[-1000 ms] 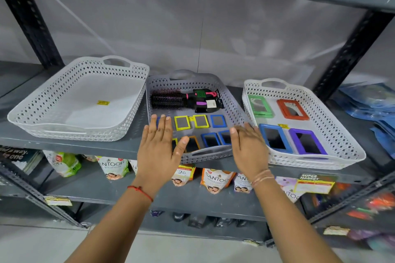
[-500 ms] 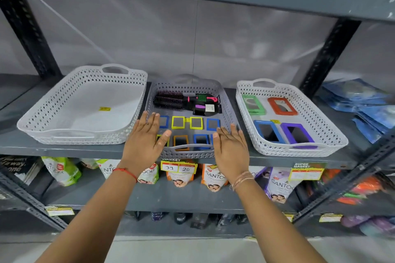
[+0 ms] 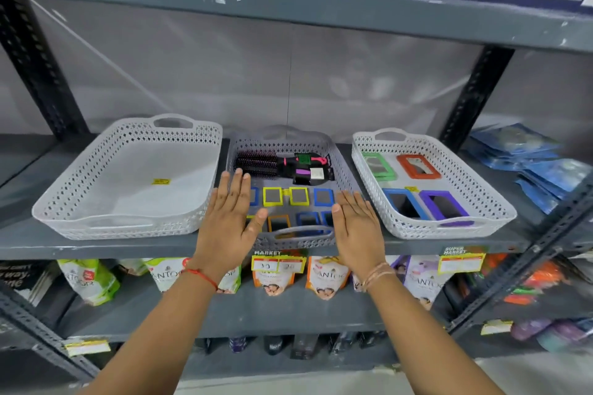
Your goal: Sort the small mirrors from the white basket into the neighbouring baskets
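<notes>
Three baskets stand on a grey shelf. The left white basket (image 3: 73,199) holds only a yellow sticker. The middle grey basket (image 3: 301,233) holds several small mirrors with yellow (image 3: 272,196), blue (image 3: 323,196) and orange (image 3: 278,223) frames, plus hair brushes (image 3: 256,163) at its back. The right white basket (image 3: 500,212) holds green (image 3: 378,167), orange (image 3: 417,167), blue (image 3: 405,204) and purple (image 3: 444,207) framed mirrors. My left hand (image 3: 229,218) is flat and open over the grey basket's front left corner. My right hand (image 3: 356,224) is flat and open over its front right corner. Neither holds anything.
The shelf's front edge (image 3: 128,247) carries yellow price tags (image 3: 278,263). Soap pouches (image 3: 324,276) fill the shelf below. Blue packets (image 3: 529,157) lie to the right of the baskets. An upper shelf (image 3: 288,6) hangs overhead, and dark uprights (image 3: 475,96) flank the bay.
The view has pulled back and tilted up, showing the upper shelf. Both hands stay flat and empty at the grey basket's front corners, a little further apart than before.
</notes>
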`<state>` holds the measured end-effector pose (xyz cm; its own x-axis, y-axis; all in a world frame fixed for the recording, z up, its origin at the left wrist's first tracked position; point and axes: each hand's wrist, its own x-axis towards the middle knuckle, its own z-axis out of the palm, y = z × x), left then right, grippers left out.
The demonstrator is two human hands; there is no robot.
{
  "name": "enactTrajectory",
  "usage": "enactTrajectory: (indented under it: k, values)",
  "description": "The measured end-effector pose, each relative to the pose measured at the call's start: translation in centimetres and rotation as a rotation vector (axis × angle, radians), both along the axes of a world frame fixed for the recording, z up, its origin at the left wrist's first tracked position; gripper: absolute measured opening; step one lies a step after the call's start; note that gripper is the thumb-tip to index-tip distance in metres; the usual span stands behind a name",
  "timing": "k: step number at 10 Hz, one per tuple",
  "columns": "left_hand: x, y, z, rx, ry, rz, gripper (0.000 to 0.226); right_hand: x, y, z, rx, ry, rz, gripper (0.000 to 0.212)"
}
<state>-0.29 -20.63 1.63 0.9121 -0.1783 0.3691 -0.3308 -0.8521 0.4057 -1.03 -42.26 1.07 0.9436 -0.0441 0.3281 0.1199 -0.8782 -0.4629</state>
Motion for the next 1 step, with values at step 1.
enactTrajectory:
  k: [1]
  values:
    - [-1.52, -1.25, 3.64, -0.079, -0.266, -0.025, 0.078, -1.15, 1.29, 3.56, 0.049, -0.34, 0.065, 0.049]
